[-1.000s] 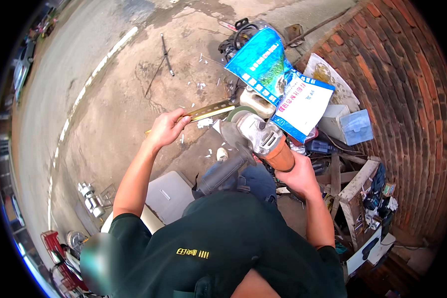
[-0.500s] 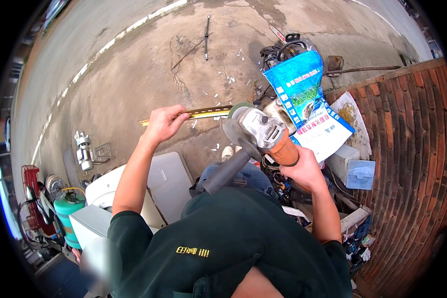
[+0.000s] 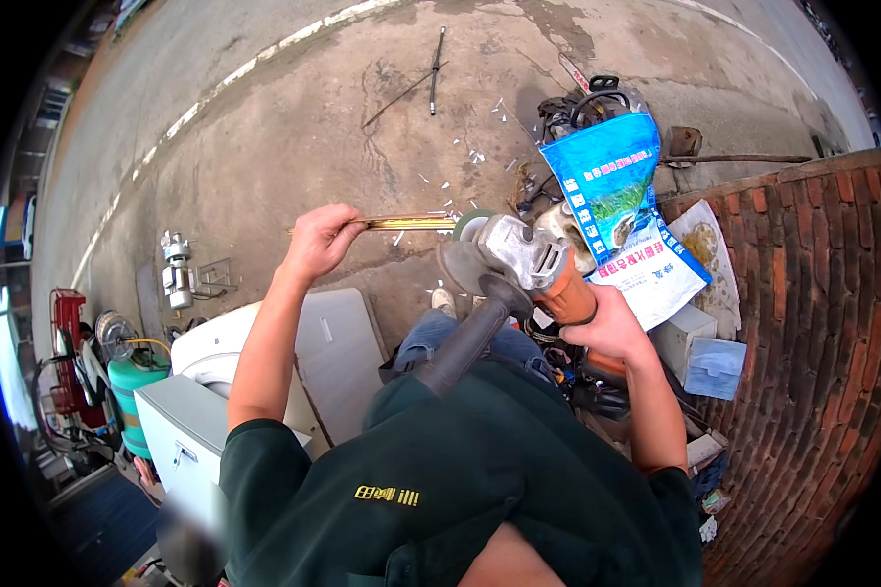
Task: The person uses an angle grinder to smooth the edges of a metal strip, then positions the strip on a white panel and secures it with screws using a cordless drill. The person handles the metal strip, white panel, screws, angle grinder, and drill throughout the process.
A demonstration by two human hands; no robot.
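Observation:
My left hand (image 3: 321, 243) is closed around a gold-coloured metal strip (image 3: 411, 223), held level with its right end at the green disc (image 3: 472, 223) of an angle grinder (image 3: 524, 252). Whether strip and disc touch cannot be made out. The grinder has a grey metal head, an orange body and a black side handle (image 3: 465, 344) that points back toward my body. Wrapped around the orange body is my right hand (image 3: 609, 325), with most of its fingers hidden beneath. Nobody grips the side handle.
Right of the grinder lie a blue and white sack (image 3: 612, 186) and a chainsaw (image 3: 597, 98), beside a brick wall (image 3: 803, 323). White appliance casings (image 3: 338, 352) stand at my left, near a teal tank (image 3: 132, 396). White scraps and a black rod (image 3: 438, 73) lie on the concrete.
The strip has turned in my left hand, so its slotted face shows less and it lies more level. The whole view has shifted, with the surroundings now further right.

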